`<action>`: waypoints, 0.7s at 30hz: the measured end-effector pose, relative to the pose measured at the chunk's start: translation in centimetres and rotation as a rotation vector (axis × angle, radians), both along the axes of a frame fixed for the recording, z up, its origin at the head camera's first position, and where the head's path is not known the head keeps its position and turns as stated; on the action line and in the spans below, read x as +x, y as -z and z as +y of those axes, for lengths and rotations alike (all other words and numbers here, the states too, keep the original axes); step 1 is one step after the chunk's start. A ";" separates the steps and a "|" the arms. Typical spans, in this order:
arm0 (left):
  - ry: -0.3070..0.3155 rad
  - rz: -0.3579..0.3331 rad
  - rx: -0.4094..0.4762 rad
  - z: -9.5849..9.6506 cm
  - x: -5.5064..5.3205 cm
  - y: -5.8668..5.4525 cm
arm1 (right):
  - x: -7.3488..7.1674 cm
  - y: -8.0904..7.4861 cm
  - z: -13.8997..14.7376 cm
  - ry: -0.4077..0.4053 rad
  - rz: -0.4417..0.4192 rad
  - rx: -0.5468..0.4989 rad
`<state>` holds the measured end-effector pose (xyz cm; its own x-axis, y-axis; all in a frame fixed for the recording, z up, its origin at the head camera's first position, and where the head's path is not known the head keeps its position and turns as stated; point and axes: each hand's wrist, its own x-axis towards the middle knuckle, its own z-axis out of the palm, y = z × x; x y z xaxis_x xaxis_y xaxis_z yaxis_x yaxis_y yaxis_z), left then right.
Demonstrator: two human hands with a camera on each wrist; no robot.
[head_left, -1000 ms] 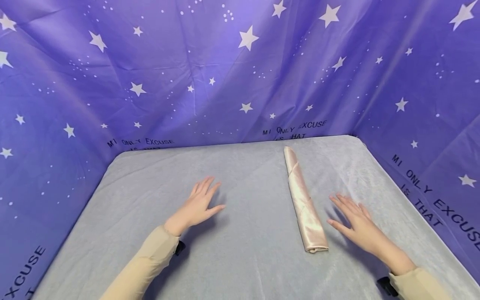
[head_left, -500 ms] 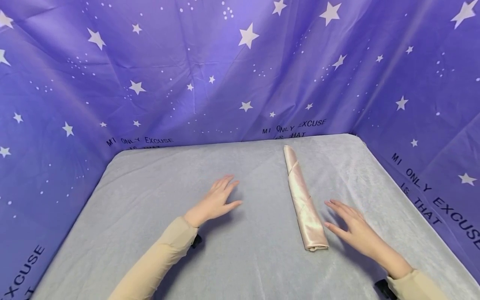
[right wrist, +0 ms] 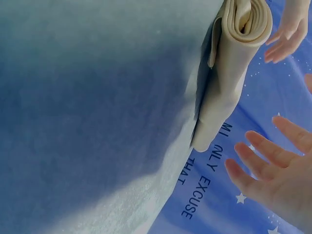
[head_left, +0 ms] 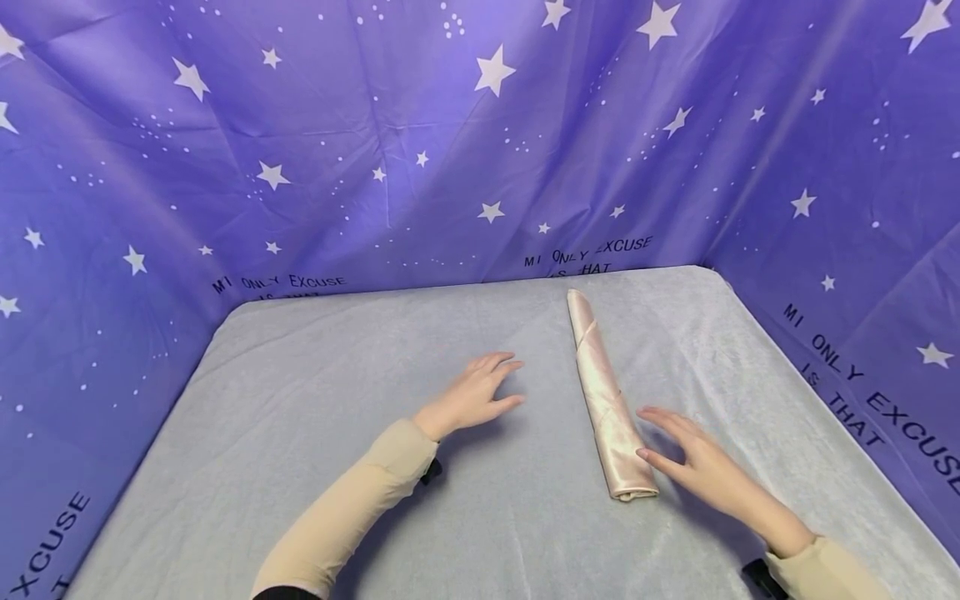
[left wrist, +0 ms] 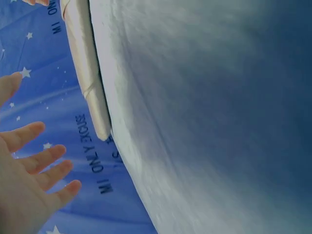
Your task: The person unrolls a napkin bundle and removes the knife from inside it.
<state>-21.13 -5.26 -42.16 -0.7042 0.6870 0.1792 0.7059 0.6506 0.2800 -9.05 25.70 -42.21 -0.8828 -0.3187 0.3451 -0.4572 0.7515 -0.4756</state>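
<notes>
A long roll of shiny pale-pink satin cloth [head_left: 609,408] lies on the table, pointing away from me on the right half. In the right wrist view the near end of the satin roll [right wrist: 246,22] shows its coiled layers and a loose flap. My left hand [head_left: 472,395] hovers over the table left of the roll, fingers spread and holding nothing. On the other side my right hand [head_left: 701,462] has its fingers extended, thumb tip right at the roll's near right edge. Fingers of the left hand [left wrist: 29,170] appear splayed in the left wrist view.
Grey plush cloth covers the table [head_left: 300,375]. Purple curtains [head_left: 420,100] with white stars and printed lettering hang behind it and along both sides. Each sleeve carries a small black wrist device.
My left hand has moved right across the table toward the satin roll. My right hand has shifted slightly left, its thumb now at the roll. The roll lies where it was.
</notes>
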 end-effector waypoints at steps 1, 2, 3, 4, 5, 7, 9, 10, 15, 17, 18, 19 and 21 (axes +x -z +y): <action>0.006 -0.004 0.003 0.4 -0.1 0.0 | 0.0 0.0 -0.1 -0.006 -0.001 -0.003; 0.010 -0.009 0.004 0.7 -0.1 0.0 | 0.0 0.0 -0.1 -0.009 -0.002 -0.004; 0.016 -0.017 0.011 1.1 -0.2 -0.1 | 0.0 0.0 -0.2 -0.011 -0.004 -0.007; 0.020 -0.021 0.015 1.5 -0.2 -0.1 | 0.0 0.0 -0.2 -0.012 -0.007 -0.008; 0.023 -0.027 0.018 1.8 -0.3 -0.1 | 0.0 0.1 -0.2 -0.010 -0.012 -0.008; 0.030 -0.037 0.024 2.5 -0.4 -0.1 | 0.1 0.1 -0.3 -0.003 -0.026 -0.010; 0.036 -0.050 0.029 3.2 -0.4 -0.2 | 0.1 0.1 -0.3 0.006 -0.035 -0.012; 0.041 -0.054 0.034 3.5 -0.5 -0.2 | 0.1 0.2 -0.4 0.009 -0.039 -0.012; 0.070 -0.076 0.048 5.2 -0.7 -0.1 | 0.1 0.4 -0.6 -0.011 -0.029 -0.029; 0.081 -0.079 0.058 6.0 -0.8 0.0 | 0.2 0.5 -0.8 -0.027 -0.017 -0.042; 0.084 -0.081 0.067 6.3 -0.8 0.0 | 0.2 0.5 -0.8 -0.035 -0.013 -0.052; 0.085 -0.085 0.075 6.6 -0.8 0.0 | 0.2 0.5 -0.9 -0.039 -0.008 -0.059; 0.084 -0.093 0.101 7.3 -0.9 0.0 | 0.3 0.5 -1.0 -0.047 0.001 -0.069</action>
<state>-22.04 2.04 -42.17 -0.6619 0.7259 0.1869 0.7245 0.5554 0.4082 -8.78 24.73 -42.75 -0.8669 -0.3354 0.3687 -0.4920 0.6945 -0.5250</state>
